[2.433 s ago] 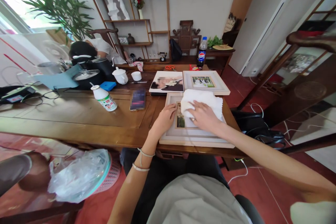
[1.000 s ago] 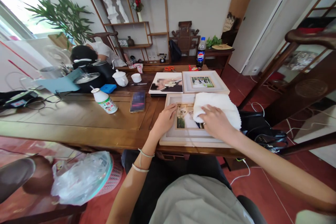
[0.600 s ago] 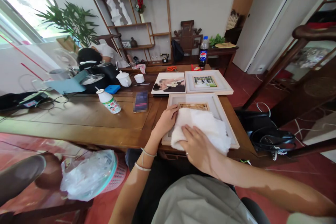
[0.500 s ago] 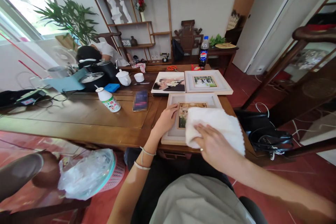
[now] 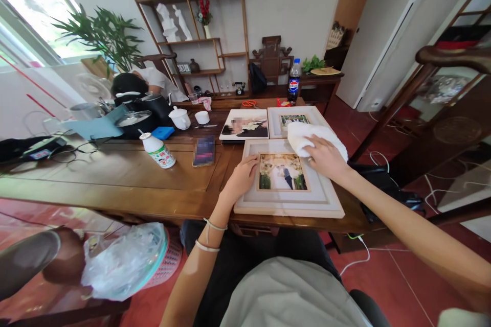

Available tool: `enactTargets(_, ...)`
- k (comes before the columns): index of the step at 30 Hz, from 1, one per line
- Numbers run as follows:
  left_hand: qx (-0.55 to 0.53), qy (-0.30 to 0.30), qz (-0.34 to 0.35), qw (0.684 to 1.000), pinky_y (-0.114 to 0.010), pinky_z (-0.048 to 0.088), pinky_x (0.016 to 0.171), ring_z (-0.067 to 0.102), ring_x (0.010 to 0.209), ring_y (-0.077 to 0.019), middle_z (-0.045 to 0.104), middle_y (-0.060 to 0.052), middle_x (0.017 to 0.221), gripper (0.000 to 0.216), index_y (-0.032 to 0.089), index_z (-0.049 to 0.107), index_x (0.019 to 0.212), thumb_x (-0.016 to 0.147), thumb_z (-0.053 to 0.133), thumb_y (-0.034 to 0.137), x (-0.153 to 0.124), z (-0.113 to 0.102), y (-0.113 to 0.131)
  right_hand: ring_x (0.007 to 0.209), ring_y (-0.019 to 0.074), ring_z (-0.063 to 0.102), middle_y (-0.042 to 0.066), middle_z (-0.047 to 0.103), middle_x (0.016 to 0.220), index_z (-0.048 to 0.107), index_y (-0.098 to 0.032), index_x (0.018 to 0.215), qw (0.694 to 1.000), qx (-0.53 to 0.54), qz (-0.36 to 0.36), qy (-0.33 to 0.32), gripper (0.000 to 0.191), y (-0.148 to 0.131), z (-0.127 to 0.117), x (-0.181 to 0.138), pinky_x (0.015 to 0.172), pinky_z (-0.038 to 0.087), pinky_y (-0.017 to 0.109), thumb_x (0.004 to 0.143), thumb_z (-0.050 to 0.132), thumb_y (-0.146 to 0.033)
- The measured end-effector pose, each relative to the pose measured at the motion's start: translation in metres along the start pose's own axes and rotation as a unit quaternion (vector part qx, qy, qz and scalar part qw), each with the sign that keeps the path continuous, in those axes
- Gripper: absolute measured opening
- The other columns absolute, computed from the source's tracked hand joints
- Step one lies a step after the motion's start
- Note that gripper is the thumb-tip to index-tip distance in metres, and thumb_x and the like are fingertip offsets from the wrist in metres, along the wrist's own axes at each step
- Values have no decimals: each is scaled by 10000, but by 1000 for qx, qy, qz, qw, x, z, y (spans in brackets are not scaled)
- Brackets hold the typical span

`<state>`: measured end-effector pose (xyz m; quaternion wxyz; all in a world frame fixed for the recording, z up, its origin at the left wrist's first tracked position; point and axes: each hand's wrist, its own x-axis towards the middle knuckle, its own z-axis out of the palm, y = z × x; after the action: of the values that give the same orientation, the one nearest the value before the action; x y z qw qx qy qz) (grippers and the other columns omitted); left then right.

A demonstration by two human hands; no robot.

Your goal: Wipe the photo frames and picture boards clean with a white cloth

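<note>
**Cloth at the frame's upper right corner, left hand steadying**

In the centre of my view the nearest picture frame [image 5: 284,205] lies flat on the wooden table [image 5: 115,171], its lower edge about at the table's near edge. My left hand [image 5: 241,176] rests on the frame's left border, fingers loosely spread, holding nothing. My right hand [image 5: 326,156] lies palm-down on a white cloth [image 5: 305,134] at the frame's upper right corner. The fingers lie over the cloth, but I cannot tell whether they pinch it or only press it.

The cloth hides the frame's corner and also part of a second frame [image 5: 275,123] beyond it, so where the two meet is out of sight. Left of that lies an unframed print [image 5: 245,123], its picture blurred. A phone [image 5: 203,150] with a blurred screen and a small white bottle [image 5: 158,149] lie further left. In the upper left a person [image 5: 132,82] is bent over behind pots, mostly hidden. My right forearm runs out of the lower right of the view.
</note>
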<state>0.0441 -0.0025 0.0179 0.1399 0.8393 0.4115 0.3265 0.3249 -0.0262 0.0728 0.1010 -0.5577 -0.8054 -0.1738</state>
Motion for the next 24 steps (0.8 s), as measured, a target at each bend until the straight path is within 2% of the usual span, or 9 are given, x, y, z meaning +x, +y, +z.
enactTargets(2, 2, -5, -4, 1000, -395, 432, 1082, 534, 1269, -224, 593, -130, 1329, 313, 143, 665, 1103, 914, 419, 94, 0, 0, 0, 1297, 337, 449, 162, 540, 1378, 683, -108, 1116, 1000, -1, 8, 9, 434, 4, 8, 6, 1040, 389, 480, 731, 502, -22)
enactTargets(5, 4, -9, -6, 1000, -406, 434, 1081, 530, 1273, -228, 586, -126, 1340, 315, 150, 661, 1109, 915, 419, 98, 0, 1, -1, 1297, 355, 434, 166, 559, 1356, 721, -109, 1006, 999, 2, -33, -12, 379, -9, 6, -8, 1042, 366, 514, 711, 505, -7)
enactTargets(8, 5, -4, -6, 1000, -416, 421, 1092, 525, 1276, -223, 588, -114, 1340, 322, 160, 658, 1118, 914, 418, 93, 0, 2, -2, 1262, 365, 461, 178, 570, 1333, 730, -121, 930, 995, 7, -88, -42, 323, -42, -17, -43, 1036, 363, 521, 692, 538, -18)
enactTargets(11, 5, -2, -7, 1000, -415, 421, 1094, 521, 1280, -222, 588, -113, 1338, 324, 159, 661, 1113, 908, 420, 88, 0, 3, -2, 1149, 351, 543, 171, 602, 1273, 716, -173, 907, 988, 32, -130, -76, 290, -80, -50, -78, 900, 470, 488, 705, 546, -52)
enactTargets(13, 5, 0, -6, 1000, -417, 421, 1094, 526, 1276, -226, 593, -120, 1331, 325, 153, 662, 1115, 909, 418, 88, 0, 3, -2, 1049, 339, 588, 170, 628, 1214, 707, -194, 928, 983, 53, -148, -93, 268, -99, -66, -92, 804, 509, 467, 730, 554, -97)
enactTargets(15, 3, -1, -1, 1000, -414, 417, 1097, 530, 1271, -225, 597, -121, 1326, 328, 152, 657, 1128, 915, 414, 95, 0, 2, -2, 1086, 332, 577, 154, 620, 1228, 701, -215, 996, 979, 86, -159, -94, 298, -107, -71, -95, 838, 506, 461, 742, 573, -129)
enactTargets(19, 7, -8, 11, 1000, -400, 410, 1101, 518, 1282, -217, 591, -116, 1337, 335, 147, 645, 1148, 922, 403, 100, 1, 1, -2, 1336, 320, 398, 114, 501, 1414, 664, -249, 1152, 979, 138, -128, -83, 375, -94, -54, -75, 1061, 367, 484, 783, 610, -210)
enactTargets(22, 21, -4, 6, 1000, -401, 414, 1094, 522, 1275, -229, 585, -147, 1334, 327, 115, 636, 1152, 919, 407, 101, 2, 1, -2, 1363, 306, 369, 105, 495, 1429, 639, -248, 1194, 982, 126, -110, -92, 354, -72, -40, -55, 1091, 313, 517, 851, 552, -221)
enactTargets(24, 26, -5, 0, 1000, -406, 427, 1081, 527, 1269, -234, 577, -153, 1340, 331, 113, 629, 1162, 922, 401, 107, 2, 2, -2, 1356, 306, 377, 99, 521, 1406, 621, -246, 1217, 985, 100, -105, -96, 384, -58, -33, -43, 1086, 302, 539, 849, 535, -175)
